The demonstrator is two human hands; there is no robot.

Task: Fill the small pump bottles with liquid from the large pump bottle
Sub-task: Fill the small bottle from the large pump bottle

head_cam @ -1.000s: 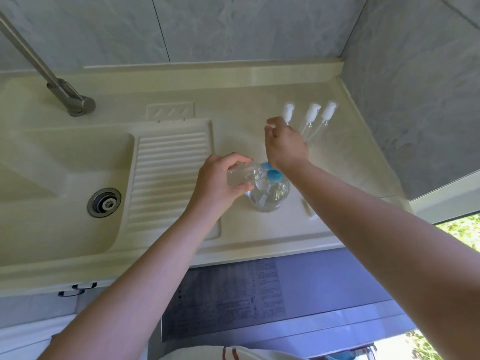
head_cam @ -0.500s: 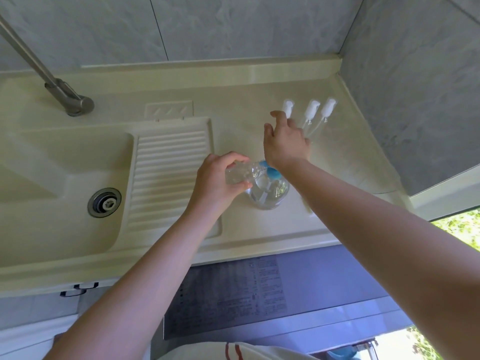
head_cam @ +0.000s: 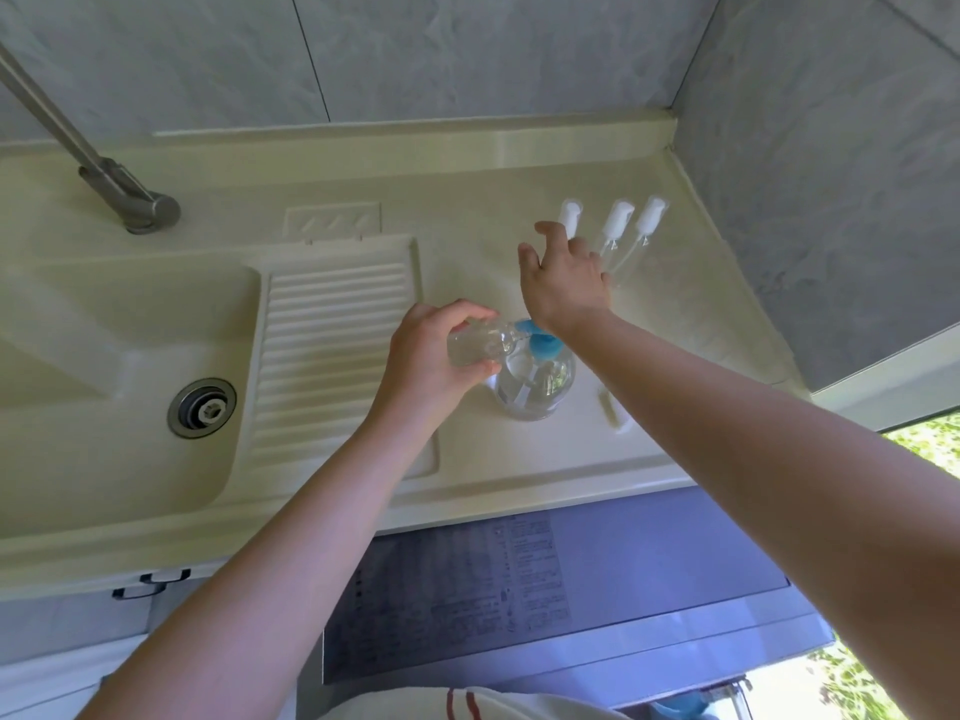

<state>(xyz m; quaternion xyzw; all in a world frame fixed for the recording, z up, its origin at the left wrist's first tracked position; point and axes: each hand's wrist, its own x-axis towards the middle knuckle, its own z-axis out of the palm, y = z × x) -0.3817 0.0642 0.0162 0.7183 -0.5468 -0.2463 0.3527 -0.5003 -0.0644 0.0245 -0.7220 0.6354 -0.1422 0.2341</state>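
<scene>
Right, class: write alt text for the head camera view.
A left hand holds a small clear bottle against the blue pump of a large bottle on a cream counter. The open right hand reaches towards three white pump tops.

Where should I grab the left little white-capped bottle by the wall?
Probably take the leftmost small clear pump bottle with the white cap around its clear body just under the cap, coming from the front-left. It stands upright, a neighbour crowds its right, and the open right hand already approaches there.
</scene>
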